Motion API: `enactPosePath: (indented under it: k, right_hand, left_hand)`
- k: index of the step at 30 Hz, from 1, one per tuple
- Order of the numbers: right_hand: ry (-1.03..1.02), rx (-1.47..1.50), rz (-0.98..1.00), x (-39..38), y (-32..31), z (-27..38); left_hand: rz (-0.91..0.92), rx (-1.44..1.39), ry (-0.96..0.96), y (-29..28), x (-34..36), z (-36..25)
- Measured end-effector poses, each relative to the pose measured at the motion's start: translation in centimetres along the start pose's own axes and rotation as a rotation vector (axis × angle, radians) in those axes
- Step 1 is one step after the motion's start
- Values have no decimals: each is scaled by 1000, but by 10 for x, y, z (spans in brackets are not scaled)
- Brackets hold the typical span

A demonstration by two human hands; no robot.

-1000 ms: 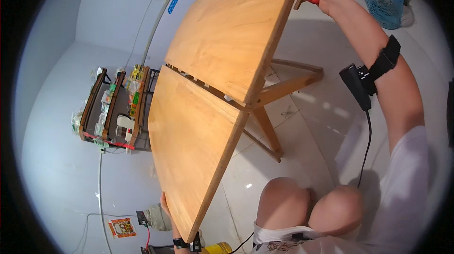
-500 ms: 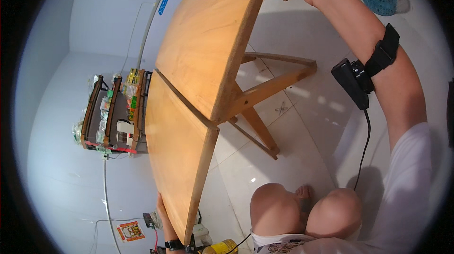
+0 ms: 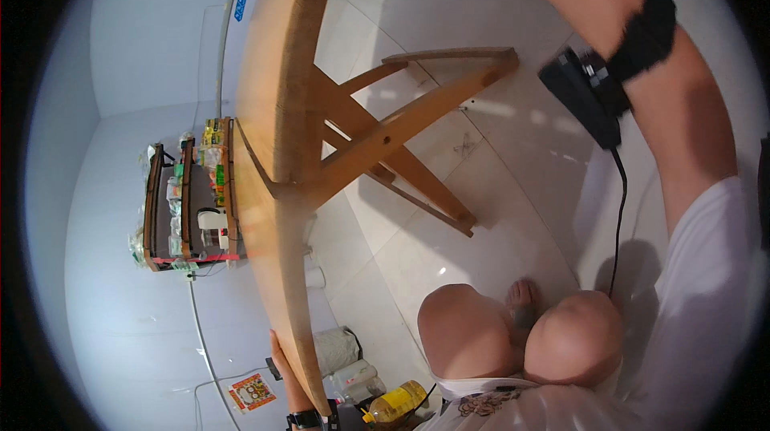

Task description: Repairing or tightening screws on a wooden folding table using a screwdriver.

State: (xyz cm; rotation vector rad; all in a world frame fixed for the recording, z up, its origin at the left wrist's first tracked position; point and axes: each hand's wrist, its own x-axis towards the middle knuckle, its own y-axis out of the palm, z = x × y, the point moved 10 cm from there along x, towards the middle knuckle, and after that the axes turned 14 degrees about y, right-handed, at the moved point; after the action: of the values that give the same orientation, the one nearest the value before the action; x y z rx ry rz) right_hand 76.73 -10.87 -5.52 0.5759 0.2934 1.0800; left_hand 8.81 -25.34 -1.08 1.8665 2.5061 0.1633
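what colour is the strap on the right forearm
Black, clearest in the head view: the strap wraps the right forearm.

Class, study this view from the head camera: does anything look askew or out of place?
Yes. The round wooden table is tipped up on edge, its crossed legs pointing sideways instead of standing on the tiled floor. The left hand grips its lower rim; the right hand is out of view.

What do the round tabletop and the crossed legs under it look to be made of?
Tabletop: probably solid wood, light honey tone with a smooth, slightly glossy finish; grain lines show. Crossed legs: wood as well, squared bars of a similar warm colour, matte-looking, with visible grain.
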Motion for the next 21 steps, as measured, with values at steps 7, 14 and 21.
enactPosePath:
  k: [7, 14, 21]
  right_hand:
    - [283, -25, 205, -90, -7, -154]
    - [386, -575, 415, -173, 16, -274]
    - [280, -675, 406, -195, 18, -260]
  left_hand:
    - [-75, 185, 41, -45, 2, -9]
    - [-111, 131, 39, -42, -2, -2]
    - [-201, -215, 113, -29, -6, 98]
